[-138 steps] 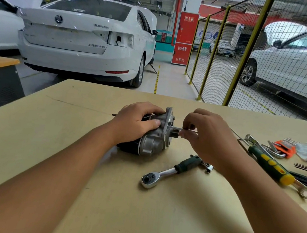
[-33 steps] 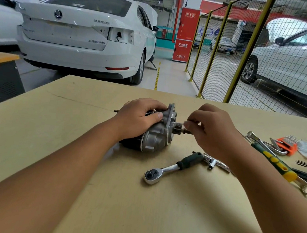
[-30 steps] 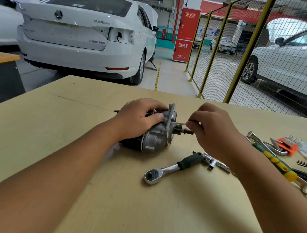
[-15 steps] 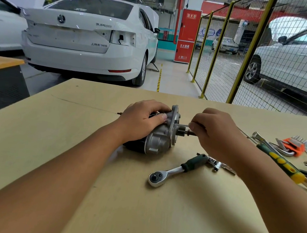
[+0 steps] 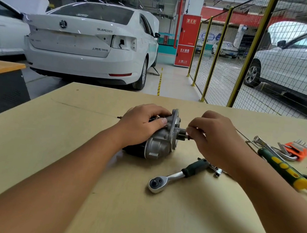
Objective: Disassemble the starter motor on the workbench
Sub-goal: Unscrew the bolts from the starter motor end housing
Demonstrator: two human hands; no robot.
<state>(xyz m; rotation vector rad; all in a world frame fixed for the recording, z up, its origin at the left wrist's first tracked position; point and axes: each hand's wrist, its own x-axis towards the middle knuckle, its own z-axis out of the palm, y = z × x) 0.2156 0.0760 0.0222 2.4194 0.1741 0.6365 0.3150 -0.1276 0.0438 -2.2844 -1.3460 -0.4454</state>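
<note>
Setting: a tan workbench in a garage, seen from the wearer's head looking down over both forearms.
Starter motor: lies on its side at the middle of the bench, black body to the left, silver housing and flange to the right, a small toothed pinion sticking out of the flange.
Left hand: wraps over the top of the motor body, thumb pressed on the housing beside the flange, grasping it.
Right hand: fingers curled, fingertips pinching a thin metal pin at the pinion end; what the pin is cannot be told.
Ratchet wrench: lies on the bench just in front of the motor, untouched, head toward the viewer.
Other tools: a green and yellow handled screwdriver and an orange hex key set lie at the right.
Background: a white car and a yellow mesh fence.
</note>
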